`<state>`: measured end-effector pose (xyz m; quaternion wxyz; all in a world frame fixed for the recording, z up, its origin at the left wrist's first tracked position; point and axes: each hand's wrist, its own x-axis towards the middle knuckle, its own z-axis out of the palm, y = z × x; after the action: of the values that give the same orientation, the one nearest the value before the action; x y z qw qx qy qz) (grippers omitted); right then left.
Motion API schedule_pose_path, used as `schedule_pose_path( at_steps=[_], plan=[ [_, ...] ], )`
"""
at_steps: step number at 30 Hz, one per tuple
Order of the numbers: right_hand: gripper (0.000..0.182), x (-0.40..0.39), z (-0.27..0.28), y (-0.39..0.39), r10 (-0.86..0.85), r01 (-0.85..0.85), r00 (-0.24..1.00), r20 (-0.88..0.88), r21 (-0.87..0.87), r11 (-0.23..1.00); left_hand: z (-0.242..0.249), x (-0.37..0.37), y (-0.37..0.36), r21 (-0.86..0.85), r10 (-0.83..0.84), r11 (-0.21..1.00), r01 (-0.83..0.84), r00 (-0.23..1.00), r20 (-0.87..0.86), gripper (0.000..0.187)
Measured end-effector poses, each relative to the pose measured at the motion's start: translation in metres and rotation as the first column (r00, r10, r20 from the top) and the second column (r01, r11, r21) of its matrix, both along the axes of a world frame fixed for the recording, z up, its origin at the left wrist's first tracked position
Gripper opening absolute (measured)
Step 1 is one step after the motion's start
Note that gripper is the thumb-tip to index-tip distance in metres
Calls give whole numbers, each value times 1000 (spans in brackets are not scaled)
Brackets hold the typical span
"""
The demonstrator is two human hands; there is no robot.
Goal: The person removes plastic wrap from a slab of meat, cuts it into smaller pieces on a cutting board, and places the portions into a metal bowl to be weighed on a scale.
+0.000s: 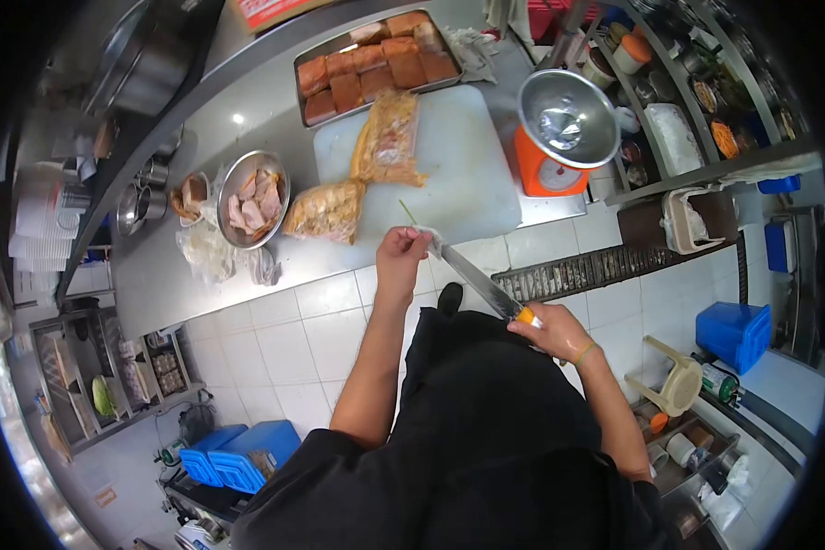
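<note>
Steel counter: bare, shiny metal (156,275) beneath the large white cutting board (472,165), which has a few small crumbs on it.
Meat on the board: two big golden-brown chunks, one fully on the board (390,137), the other (325,211) at its near left corner, reaching past the edge. They touch end to end and look glossy, perhaps wrapped in clear film; I judge both uncut.
Left hand: near the board's close edge, the left hand (403,246) has its fingers pinched together on a small white scrap (433,244) at the knife's tip. Whether it is cloth, paper or plastic, I cannot tell. A thin greenish strip (408,213) shows just beyond the fingers.
Right hand: the right hand (559,332) has its fingers wrapped around the yellow handle of a long steel knife (477,280), blade slanting towards the left hand, clear of the chunks.
Already portioned: thick red-brown slabs (346,92) laid in rows across the rectangular metal tray (448,48), which looks nearly full; pale pink meat pieces (257,203) heaped in the round steel bowl (222,206).
Left uncut: both golden-brown chunks, judging by their size beside the slabs.
Off to the right: an orange scale (552,174) with a wide metal bowl (541,101) on top.
By the pink pieces: crumpled clear plastic bags (202,252).
</note>
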<state>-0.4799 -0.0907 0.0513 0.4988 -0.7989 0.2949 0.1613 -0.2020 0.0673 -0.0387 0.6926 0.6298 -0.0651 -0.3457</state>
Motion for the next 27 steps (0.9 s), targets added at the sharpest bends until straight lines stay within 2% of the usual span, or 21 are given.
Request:
schedule_pose_path(
  at_steps=[1,4,8,11,14,17,21,24,27],
  plan=[
    [52,-14,-3,-7,16,-11,997,72,-65,998,3,-8,-5,-34,-7,999,6,999,-47,17],
    [50,-64,7,-32,-13,24,995,99,-108,994,4,-38,-27,-106,-56,994,40,987,-149,20],
    [49,-154,10,-77,-53,63,996,66,-150,987,1,-101,-80,-172,-149,978,115,967,-206,20],
    [51,-233,13,-102,-116,117,993,13,-153,981,5,-164,-135,-170,-191,974,148,943,-274,23],
    [53,-312,6,-123,-224,215,974,-31,-174,961,-15,-220,-195,-160,-302,951,266,913,-275,25],
    [56,-386,0,-128,-361,338,927,-96,-198,920,-38,-272,-255,-40,-368,926,376,872,-323,21],
    [55,-466,-32,-113,-619,571,781,-75,-315,758,-71,-337,-325,115,-555,782,612,769,-318,20],
    [53,-496,-42,-99,-811,784,574,-113,-211,584,-77,-383,-388,157,-694,626,764,637,-334,20],
    [53,-504,-54,-87,-900,877,415,-136,-202,435,-94,-426,-476,96,-759,569,817,567,-321,19]
  ],
)
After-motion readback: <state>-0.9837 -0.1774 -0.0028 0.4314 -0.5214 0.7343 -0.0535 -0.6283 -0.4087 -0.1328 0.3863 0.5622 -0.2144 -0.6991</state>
